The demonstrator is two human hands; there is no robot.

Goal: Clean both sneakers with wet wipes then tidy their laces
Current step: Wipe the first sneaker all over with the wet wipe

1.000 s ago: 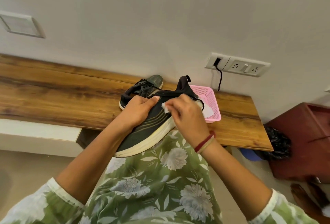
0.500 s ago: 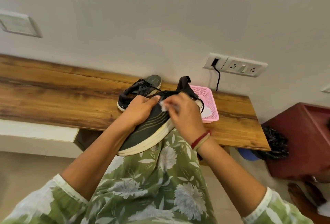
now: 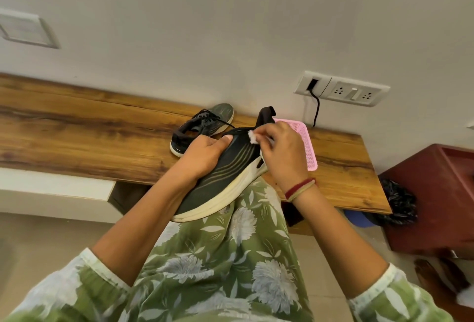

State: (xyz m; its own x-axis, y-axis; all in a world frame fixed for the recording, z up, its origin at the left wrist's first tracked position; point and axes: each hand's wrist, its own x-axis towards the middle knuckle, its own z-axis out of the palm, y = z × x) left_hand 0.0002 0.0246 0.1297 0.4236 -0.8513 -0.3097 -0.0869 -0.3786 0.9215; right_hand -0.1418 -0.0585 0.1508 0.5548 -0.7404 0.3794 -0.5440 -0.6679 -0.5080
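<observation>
The wooden bench (image 3: 77,139) runs across the middle of the frame. In front of it, at centre frame over your lap, you hold one sneaker (image 3: 230,168) on its side. Its long axis slants from the toe at lower left up to the heel at upper right, with the pale sole along the lower edge. The second sneaker (image 3: 205,126) sits on the bench just behind, touched by neither hand, with a pink basket (image 3: 307,147) to its right. Your left hand (image 3: 202,155) clamps the shoe's mid-upper. Your right hand (image 3: 282,152), nearer the heel, pinches a wadded wet wipe (image 3: 252,137) against the collar. The next strokes likely run down that slant toward the toe, so your right hand leads.
</observation>
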